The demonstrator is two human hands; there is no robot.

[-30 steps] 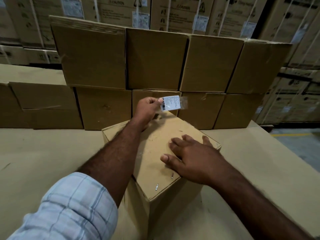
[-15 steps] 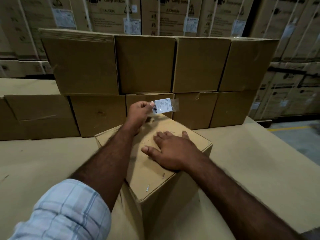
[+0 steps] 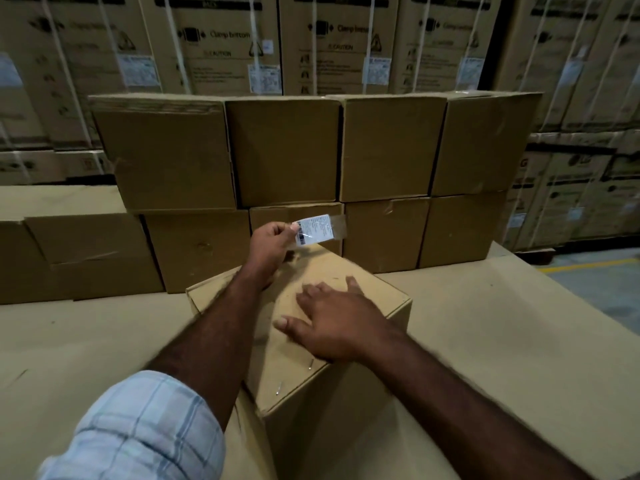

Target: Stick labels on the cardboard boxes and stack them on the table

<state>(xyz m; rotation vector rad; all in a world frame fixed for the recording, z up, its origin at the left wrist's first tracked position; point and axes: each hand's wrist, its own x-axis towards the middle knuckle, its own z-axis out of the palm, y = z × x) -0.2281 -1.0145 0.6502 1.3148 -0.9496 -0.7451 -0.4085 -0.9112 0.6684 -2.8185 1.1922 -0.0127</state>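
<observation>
Head view, near to far. A light-blue checked shirt sleeve (image 3: 138, 427) sits at the bottom edge, on the left arm. A square brown cardboard box (image 3: 332, 427) stands on the tan, cardboard-covered desk (image 3: 502, 341) directly in front, turned corner-on. Two metal staples (image 3: 310, 364) show in its top near the close edge. The right hand (image 3: 336, 323) lies flat on the box top, fingers straight and spread, grasping nothing. It is slightly blurred, so how hard it presses cannot be read. The left hand (image 3: 272, 242) is over the far corner of the box, thumb and fingertips pinching the left end of a small white rectangular paper label (image 3: 311, 230) with a barcode and a clear strip past its right end. The label is held in the air, apart from the box top; no label shows on this box. Beyond, plain brown cardboard boxes (image 3: 284, 150) are stacked two rows high across the back of the desk; whether they carry labels cannot be told from this side. Behind them are tall printed, strapped cartons (image 3: 221, 46), with grey floor and a yellow line (image 3: 588, 268) at right. Judgement: the step in hand is labelling this box, which is steadied but not yet labelled. The next move calls for lowering the label flat onto a bare patch of the top, clear of the staples, and smoothing it from the pinched end outward; then a two-handed lift to the stack.
</observation>
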